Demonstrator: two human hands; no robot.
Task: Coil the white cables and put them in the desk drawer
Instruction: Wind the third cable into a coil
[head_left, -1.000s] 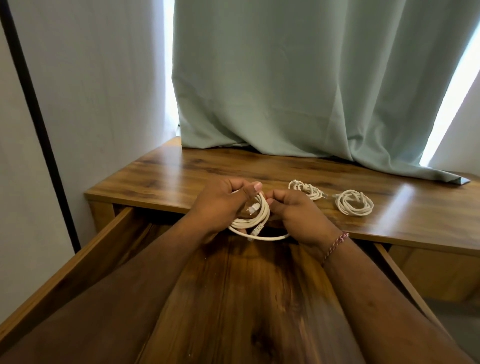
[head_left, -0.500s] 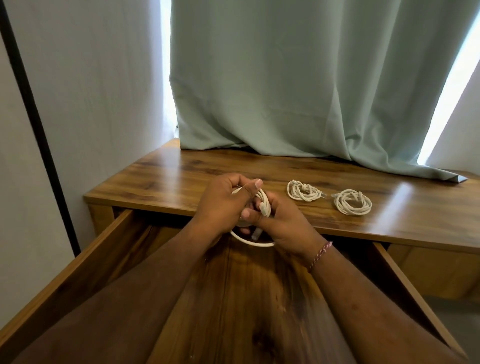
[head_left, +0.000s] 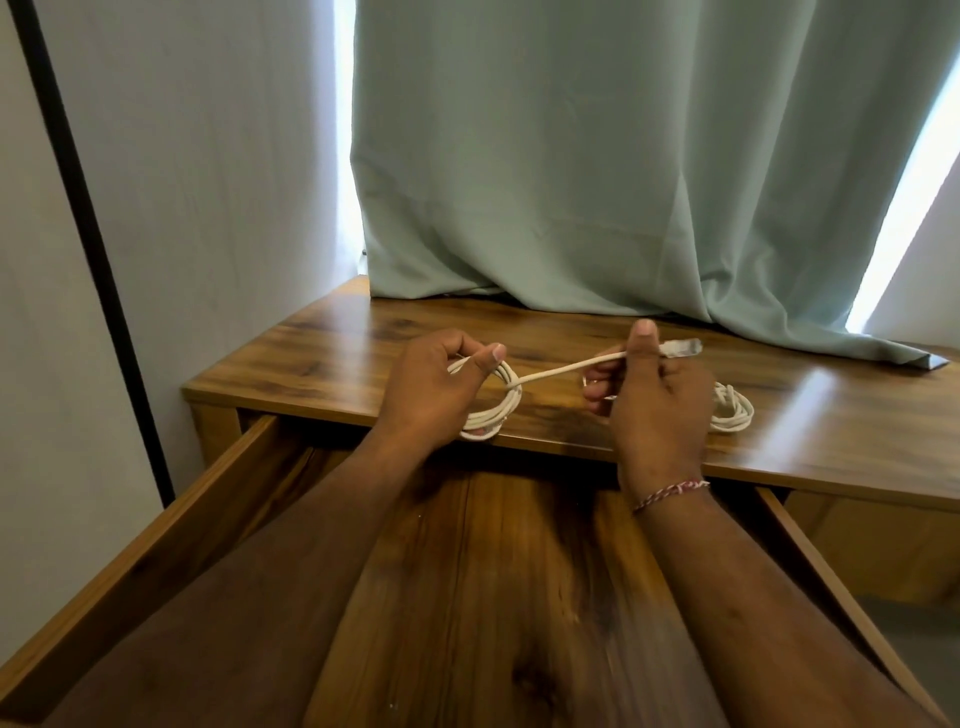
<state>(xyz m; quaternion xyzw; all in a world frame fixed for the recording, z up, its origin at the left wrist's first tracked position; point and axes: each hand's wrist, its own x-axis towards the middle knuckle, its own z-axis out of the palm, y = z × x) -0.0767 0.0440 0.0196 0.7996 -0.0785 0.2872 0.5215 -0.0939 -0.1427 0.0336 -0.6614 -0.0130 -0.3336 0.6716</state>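
Observation:
My left hand (head_left: 431, 395) grips a coiled white cable (head_left: 496, 410) just above the desk's front edge. One end of that cable runs taut to the right, where my right hand (head_left: 654, 395) pinches it near the clear plug (head_left: 683, 348). Another coiled white cable (head_left: 732, 413) lies on the desk top (head_left: 831, 415), partly hidden behind my right hand. A third coil seen before is hidden by that hand. The wooden drawer (head_left: 156, 551) is pulled out wide below my forearms, and its floor shows no cables.
A pale green curtain (head_left: 597, 182) hangs down onto the back of the desk. A white wall with a black vertical strip (head_left: 93, 249) stands close on the left. The drawer's right side wall (head_left: 810, 561) runs beside my right forearm.
My hands have moved apart. My right hand has pulled the cable's plug end out to the right, through the coil, while my left hand keeps hold of the coil.

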